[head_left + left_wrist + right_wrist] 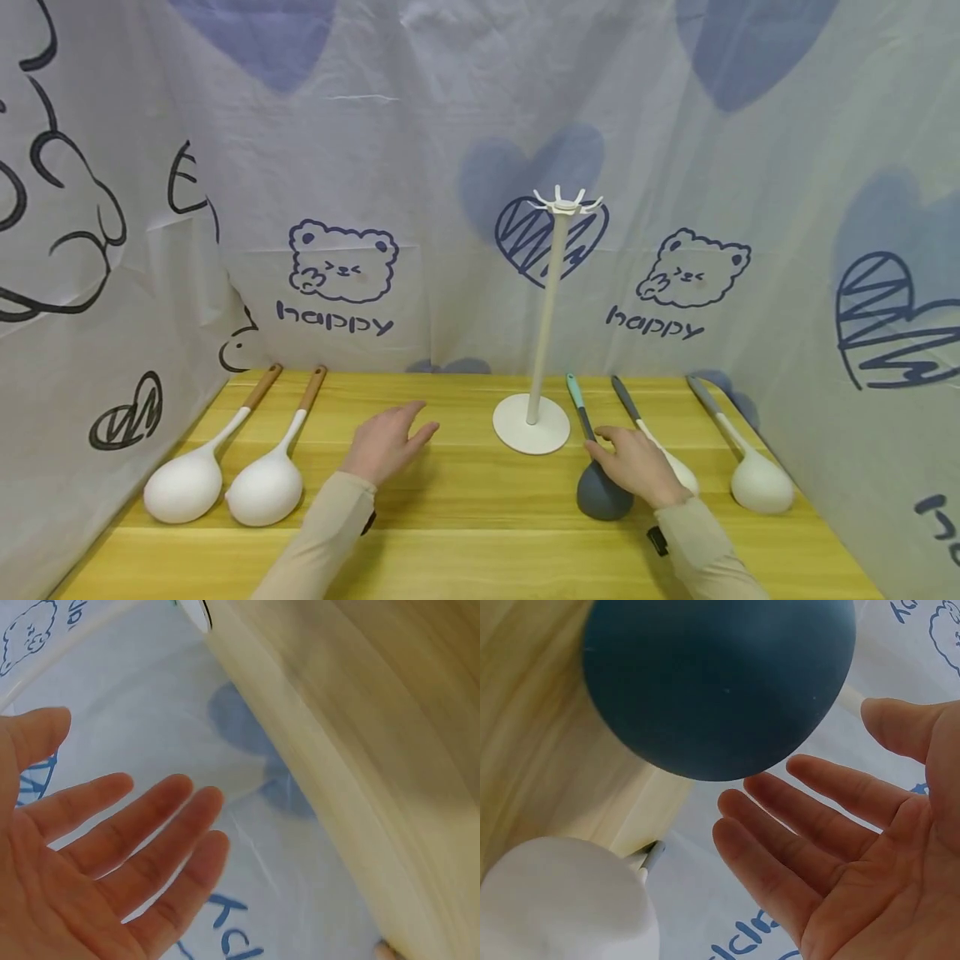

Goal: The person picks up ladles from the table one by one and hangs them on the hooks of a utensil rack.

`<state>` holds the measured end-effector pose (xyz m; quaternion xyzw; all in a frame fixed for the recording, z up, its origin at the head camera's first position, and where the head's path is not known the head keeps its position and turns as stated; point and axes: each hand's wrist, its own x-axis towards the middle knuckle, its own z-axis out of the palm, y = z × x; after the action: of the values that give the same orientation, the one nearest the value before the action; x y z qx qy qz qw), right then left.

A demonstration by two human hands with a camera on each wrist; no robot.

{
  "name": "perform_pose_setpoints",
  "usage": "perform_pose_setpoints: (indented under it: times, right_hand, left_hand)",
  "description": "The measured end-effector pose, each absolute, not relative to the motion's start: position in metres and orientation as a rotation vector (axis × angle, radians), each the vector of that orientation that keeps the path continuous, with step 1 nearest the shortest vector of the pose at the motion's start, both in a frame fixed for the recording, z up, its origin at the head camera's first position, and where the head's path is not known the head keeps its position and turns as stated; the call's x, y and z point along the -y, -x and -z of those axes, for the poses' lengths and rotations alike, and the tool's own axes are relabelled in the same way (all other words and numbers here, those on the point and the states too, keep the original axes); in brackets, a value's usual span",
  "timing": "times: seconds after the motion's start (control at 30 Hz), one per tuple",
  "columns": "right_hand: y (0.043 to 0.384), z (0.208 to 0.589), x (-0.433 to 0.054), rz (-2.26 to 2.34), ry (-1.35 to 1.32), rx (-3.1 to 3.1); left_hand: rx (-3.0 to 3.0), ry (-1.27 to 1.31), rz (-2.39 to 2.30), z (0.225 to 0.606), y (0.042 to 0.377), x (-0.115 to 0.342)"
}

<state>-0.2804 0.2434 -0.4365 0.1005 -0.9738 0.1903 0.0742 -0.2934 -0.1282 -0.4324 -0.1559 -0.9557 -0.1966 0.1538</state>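
Observation:
My left hand [384, 443] hovers over the table left of centre, its fingers spread and holding nothing; the left wrist view shows the bare palm. My right hand [639, 465] is over a dark ladle with a mint handle end [603, 493], partly hiding its neck. In the right wrist view the dark bowl lies just beyond loosely extended fingers [769, 874], and no grip on it shows. A white ladle with a grey handle [678, 473] lies partly behind that hand. Between the hands stands a white rack [550, 317] with several hooks at its top.
Two white ladles with brown handles, the outer ladle [183, 486] and the inner ladle [265, 487], lie at the left. Another white ladle [761, 482] with a grey handle lies far right. A printed cloth [450, 100] encloses the wooden table [465, 554] behind and at both sides.

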Motion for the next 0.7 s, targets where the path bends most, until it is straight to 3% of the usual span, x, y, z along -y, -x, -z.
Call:
perform_pose_setpoints:
  times: [0.7]
  right_hand:
    - [0.272, 0.419, -0.245, -0.785, -0.227, 2.869]
  left_hand:
    - [2.726, 0.541, 1.012, 0.394, 0.345, 0.051]
